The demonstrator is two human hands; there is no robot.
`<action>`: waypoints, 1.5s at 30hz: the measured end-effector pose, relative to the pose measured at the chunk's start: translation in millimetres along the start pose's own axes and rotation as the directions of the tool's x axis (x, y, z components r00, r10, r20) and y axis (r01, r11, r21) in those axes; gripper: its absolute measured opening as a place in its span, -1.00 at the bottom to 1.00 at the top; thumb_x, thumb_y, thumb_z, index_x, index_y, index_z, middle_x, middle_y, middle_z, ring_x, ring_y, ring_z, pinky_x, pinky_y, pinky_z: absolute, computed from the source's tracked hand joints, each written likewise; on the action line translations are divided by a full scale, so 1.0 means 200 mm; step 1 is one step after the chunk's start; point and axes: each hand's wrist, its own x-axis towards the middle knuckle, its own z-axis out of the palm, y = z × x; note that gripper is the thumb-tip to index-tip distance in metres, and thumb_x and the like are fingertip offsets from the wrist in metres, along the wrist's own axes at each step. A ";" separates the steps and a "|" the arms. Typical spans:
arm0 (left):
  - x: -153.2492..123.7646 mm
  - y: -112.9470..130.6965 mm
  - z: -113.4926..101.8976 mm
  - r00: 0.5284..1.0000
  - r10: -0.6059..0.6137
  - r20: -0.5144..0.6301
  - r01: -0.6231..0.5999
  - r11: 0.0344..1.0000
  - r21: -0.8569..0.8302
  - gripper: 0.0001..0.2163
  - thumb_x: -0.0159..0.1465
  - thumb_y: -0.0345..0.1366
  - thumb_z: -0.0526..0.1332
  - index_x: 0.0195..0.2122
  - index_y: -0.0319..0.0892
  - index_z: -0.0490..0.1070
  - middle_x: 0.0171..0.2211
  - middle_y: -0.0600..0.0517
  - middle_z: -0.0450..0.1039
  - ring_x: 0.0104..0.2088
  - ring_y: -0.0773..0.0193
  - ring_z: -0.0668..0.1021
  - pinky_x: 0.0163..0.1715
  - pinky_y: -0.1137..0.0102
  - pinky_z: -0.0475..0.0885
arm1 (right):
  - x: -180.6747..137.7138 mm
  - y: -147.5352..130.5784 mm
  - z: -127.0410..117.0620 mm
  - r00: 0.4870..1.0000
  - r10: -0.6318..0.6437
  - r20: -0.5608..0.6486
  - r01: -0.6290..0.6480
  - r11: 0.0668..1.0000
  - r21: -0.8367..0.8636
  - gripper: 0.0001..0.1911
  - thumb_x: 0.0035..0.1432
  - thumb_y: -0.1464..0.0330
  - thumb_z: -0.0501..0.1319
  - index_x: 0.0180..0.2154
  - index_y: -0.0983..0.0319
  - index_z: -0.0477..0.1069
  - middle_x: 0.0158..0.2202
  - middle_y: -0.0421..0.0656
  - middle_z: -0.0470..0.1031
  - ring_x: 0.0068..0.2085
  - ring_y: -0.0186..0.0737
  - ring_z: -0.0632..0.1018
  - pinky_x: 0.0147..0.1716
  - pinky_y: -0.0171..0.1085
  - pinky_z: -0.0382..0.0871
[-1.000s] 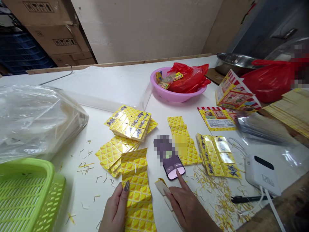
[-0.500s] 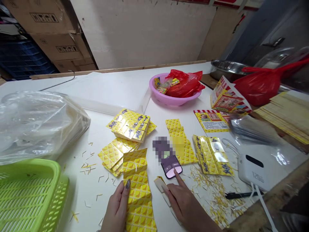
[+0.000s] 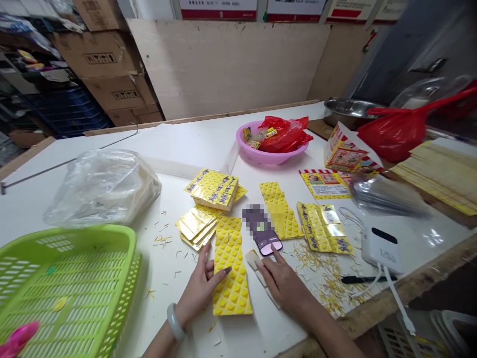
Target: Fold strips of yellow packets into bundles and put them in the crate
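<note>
My left hand (image 3: 201,283) has its thumb over the left edge of a long yellow patterned card sheet (image 3: 233,293), gripping it there, its index finger stretched toward a stack of yellow cards (image 3: 196,226). My right hand (image 3: 285,281) touches the lower part of a phone screen (image 3: 270,247) with its index finger. Its other fingers hold a narrow folded card strip (image 3: 257,263), pale side showing. Another card stack (image 3: 214,189) lies behind. Right of the phone are another yellow sheet (image 3: 278,209) and more patterned cards (image 3: 322,228).
A green basket (image 3: 128,248) and a clear plastic bag (image 3: 104,189) stand left. A pink basin (image 3: 274,157) with a red bag sits at the back. A power bank (image 3: 383,248), cables, a black pen (image 3: 367,279) and paper scraps (image 3: 331,288) lie right, near the table edge.
The view has shifted, showing more of the basket and wall. My left index finger has stretched out and its thumb lies farther over the sheet. My right index finger stays on the phone.
</note>
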 end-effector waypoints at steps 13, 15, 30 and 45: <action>0.03 0.00 -0.02 0.997 0.052 -0.052 -0.028 0.923 0.384 -0.63 0.06 -0.19 0.26 -0.11 -0.24 0.46 -0.50 0.10 0.34 -0.50 0.35 0.36 -0.50 0.46 0.26 | 0.00 0.00 -0.01 1.000 -0.006 -0.027 0.006 1.000 0.012 -0.79 0.34 0.41 -0.09 -0.34 0.16 0.23 -0.57 -0.30 0.32 -0.38 -0.19 0.55 0.03 0.01 0.38; 0.04 -0.01 -0.02 0.995 0.044 -0.092 0.004 0.885 0.465 -0.68 0.08 -0.19 0.22 -0.19 -0.26 0.52 -0.63 0.17 0.19 -0.58 0.39 0.23 -0.56 0.46 0.14 | 0.00 0.00 -0.01 1.000 -0.007 -0.027 0.007 1.000 0.016 -0.78 0.34 0.41 -0.09 -0.35 0.16 0.22 -0.57 -0.31 0.32 -0.42 -0.22 0.53 0.02 0.00 0.39; 0.03 -0.03 -0.01 0.979 0.163 -0.124 -0.092 0.891 0.446 -0.59 0.16 -0.12 0.21 0.01 -0.17 0.36 -0.39 0.04 0.44 -0.41 0.25 0.45 -0.38 0.38 0.35 | -0.01 0.01 0.01 1.000 -0.012 -0.013 0.012 1.000 0.027 -0.80 0.33 0.44 -0.10 -0.33 0.19 0.22 -0.56 -0.31 0.31 -0.51 -0.27 0.49 0.10 0.10 0.33; 0.03 -0.04 -0.04 0.988 0.126 -0.091 -0.117 0.988 0.104 -0.42 0.04 -0.29 0.32 0.11 -0.16 0.24 0.12 -0.16 0.33 0.10 0.04 0.42 0.03 0.22 0.38 | -0.01 0.02 0.02 1.000 -0.025 0.012 0.024 0.997 0.068 -0.82 0.30 0.50 -0.08 -0.35 0.19 0.16 -0.55 -0.35 0.23 -0.56 -0.37 0.42 0.21 0.12 0.17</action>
